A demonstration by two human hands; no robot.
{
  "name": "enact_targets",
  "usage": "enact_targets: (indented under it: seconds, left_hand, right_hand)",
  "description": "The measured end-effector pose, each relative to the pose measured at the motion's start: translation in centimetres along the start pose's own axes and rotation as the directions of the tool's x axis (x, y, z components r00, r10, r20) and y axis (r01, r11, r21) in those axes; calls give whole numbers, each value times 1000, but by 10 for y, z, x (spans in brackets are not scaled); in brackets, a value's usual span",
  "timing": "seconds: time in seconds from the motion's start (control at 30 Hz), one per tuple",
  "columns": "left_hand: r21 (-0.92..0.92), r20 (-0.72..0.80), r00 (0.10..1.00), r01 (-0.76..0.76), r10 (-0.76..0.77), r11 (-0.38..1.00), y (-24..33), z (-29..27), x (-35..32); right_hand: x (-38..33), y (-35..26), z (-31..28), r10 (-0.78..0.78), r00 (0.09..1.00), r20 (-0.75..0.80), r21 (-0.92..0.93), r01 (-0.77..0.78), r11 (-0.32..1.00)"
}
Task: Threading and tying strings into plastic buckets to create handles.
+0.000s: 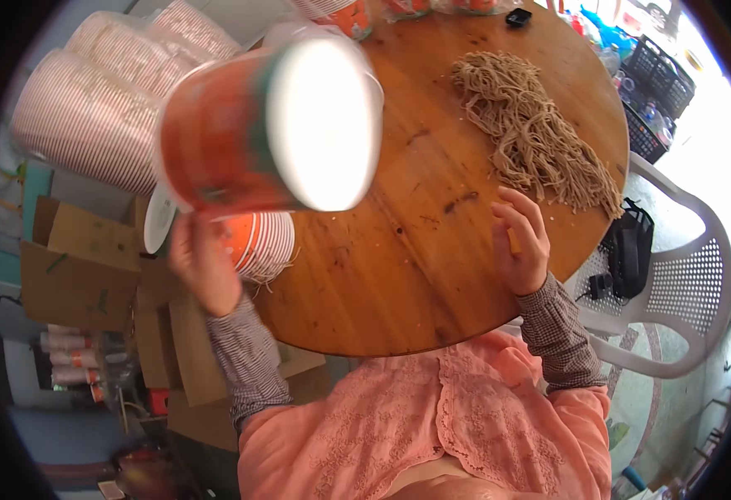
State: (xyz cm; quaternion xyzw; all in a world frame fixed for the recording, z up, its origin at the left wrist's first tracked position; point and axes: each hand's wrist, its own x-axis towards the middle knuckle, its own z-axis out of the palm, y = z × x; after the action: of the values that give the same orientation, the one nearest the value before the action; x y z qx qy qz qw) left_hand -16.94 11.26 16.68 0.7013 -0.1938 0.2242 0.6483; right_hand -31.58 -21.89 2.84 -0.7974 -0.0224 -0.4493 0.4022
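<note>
A large orange-red paper cup (224, 137) with a green band is tilted in the air above the table's left side, blurred by motion, its bright white end turned right. My left hand (207, 262) grips it at its lower left; the fingertips are partly smeared. Just behind that hand, a stack of orange and white paper cups (270, 242) lies at the table edge, with a few tan strands by its rim. My right hand (522, 242) hovers over the table with fingers bent and apart, holding nothing. Beyond it lies a tangled heap of tan strands (532, 125), like noodles or string.
The round wooden table (382, 275) fills the middle. Tall wrapped cup stacks (86, 117) stand at left, above open cardboard boxes (82, 258). A white plastic chair (690, 258) holding a black bag (630, 250) is at right. Black crates (661, 79) stand behind.
</note>
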Motion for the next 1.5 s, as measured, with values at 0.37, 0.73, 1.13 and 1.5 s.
enact_targets:
  seconds: [0.37,0.73,1.13,1.5]
  left_hand:
    - [-599,-73,808,433,-585,673,-73,-181,-3]
    - [-275,-88,748,616,-657,738,-94,-164,-45]
    - [666,-75,890,-291,450,687,-63,-100,-60]
    - [351,38,975,-219,220,910,-144,96,16]
  right_hand:
    - [4,-2,4,-85,990,114,-40,90,995]
    - [1,0,10,-79,963,258,-19,87,996]
    - [61,-15,13,-120,913,390,61,105,993]
    - [113,67,160,302,904,303,285,-388,877]
